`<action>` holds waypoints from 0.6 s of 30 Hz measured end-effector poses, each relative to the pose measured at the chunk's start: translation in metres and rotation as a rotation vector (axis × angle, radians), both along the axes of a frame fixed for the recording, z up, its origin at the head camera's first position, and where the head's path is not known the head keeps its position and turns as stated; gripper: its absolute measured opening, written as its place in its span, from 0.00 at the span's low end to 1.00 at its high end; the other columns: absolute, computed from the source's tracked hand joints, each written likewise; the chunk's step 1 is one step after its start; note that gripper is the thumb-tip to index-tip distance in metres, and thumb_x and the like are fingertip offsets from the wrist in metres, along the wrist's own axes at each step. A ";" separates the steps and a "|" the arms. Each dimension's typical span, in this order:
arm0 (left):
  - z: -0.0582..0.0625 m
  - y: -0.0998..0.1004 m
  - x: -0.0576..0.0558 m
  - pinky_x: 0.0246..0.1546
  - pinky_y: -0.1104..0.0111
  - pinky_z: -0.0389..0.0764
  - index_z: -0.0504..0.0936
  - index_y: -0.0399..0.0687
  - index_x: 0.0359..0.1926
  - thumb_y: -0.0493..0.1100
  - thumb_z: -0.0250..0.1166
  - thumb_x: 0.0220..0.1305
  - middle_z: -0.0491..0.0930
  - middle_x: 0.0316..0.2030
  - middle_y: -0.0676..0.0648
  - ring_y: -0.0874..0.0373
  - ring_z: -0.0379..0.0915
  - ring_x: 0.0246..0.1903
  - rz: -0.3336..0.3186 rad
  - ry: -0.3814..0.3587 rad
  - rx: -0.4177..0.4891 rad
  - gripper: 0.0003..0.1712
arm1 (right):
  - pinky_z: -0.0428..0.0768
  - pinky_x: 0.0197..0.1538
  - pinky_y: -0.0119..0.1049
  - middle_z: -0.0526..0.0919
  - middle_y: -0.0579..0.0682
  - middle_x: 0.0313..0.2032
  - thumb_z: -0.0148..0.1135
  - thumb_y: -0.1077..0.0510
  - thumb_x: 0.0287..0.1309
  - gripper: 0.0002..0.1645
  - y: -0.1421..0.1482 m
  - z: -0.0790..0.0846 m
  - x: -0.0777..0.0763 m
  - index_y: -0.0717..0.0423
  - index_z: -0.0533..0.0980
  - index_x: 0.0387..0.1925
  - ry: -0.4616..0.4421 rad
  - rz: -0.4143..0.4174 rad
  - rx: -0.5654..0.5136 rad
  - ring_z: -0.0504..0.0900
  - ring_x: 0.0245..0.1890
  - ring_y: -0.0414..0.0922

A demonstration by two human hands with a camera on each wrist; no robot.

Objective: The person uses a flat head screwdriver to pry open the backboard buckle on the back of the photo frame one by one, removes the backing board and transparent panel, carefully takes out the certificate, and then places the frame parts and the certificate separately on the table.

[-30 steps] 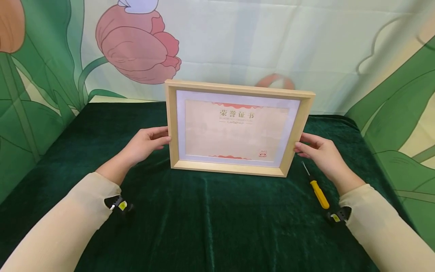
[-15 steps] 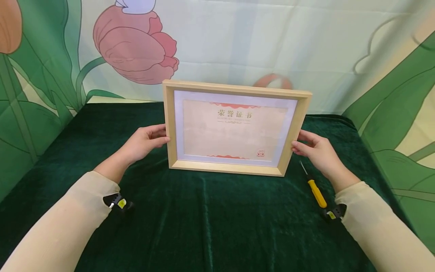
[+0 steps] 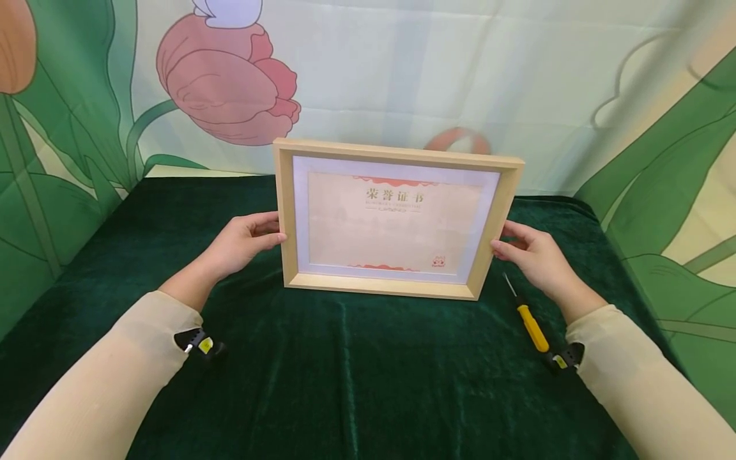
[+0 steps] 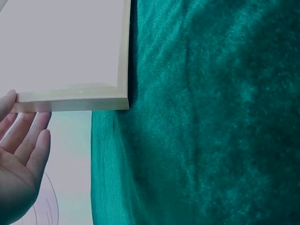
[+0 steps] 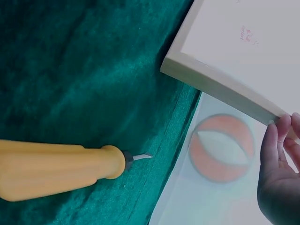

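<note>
A light wood picture frame (image 3: 379, 289) stands upright, leaning back a little, on the dark green cloth. Inside it a cream certificate (image 3: 391, 233) with red trim shows within a white mat (image 3: 303, 217). My left hand (image 3: 244, 241) pinches the frame's left side, thumb at the front edge and fingers along the outer side. On the opposite side my right hand (image 3: 535, 255) grips the frame the same way, its fingertips partly hidden behind the edge. Both wrist views show a lower corner of the frame close to the cloth.
A screwdriver with a yellow handle (image 3: 533, 329) lies on the green cloth (image 3: 345, 370), just left of my right wrist. Behind the table hangs a pale curtain (image 3: 368, 76) printed with flowers and leaves.
The frame, both hands and the screwdriver sit slightly further left in the head view, along with the backdrop. Both hands keep the same hold on the frame.
</note>
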State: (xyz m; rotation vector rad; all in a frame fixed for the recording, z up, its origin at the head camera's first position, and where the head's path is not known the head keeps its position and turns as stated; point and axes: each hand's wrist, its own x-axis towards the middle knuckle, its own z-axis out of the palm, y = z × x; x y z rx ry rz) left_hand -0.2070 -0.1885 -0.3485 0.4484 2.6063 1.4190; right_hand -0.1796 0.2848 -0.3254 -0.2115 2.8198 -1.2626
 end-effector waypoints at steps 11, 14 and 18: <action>-0.001 0.000 0.000 0.55 0.53 0.70 0.67 0.42 0.64 0.48 0.61 0.63 0.72 0.57 0.40 0.47 0.70 0.55 -0.013 0.037 0.007 0.31 | 0.70 0.55 0.56 0.73 0.62 0.56 0.55 0.47 0.63 0.34 0.001 0.003 0.005 0.60 0.63 0.65 0.024 0.004 0.041 0.73 0.54 0.58; 0.000 0.000 0.001 0.54 0.53 0.70 0.67 0.42 0.64 0.48 0.61 0.63 0.72 0.57 0.40 0.47 0.70 0.55 -0.014 0.058 0.005 0.31 | 0.71 0.53 0.56 0.73 0.63 0.56 0.55 0.47 0.63 0.34 0.001 0.005 0.006 0.60 0.63 0.65 0.036 0.011 0.052 0.74 0.53 0.59; 0.003 -0.001 0.002 0.54 0.53 0.70 0.68 0.42 0.64 0.48 0.61 0.63 0.73 0.57 0.40 0.46 0.70 0.55 -0.014 0.083 0.014 0.31 | 0.72 0.52 0.56 0.74 0.63 0.55 0.56 0.47 0.63 0.34 0.001 0.008 0.008 0.60 0.64 0.64 0.059 0.008 0.062 0.75 0.51 0.59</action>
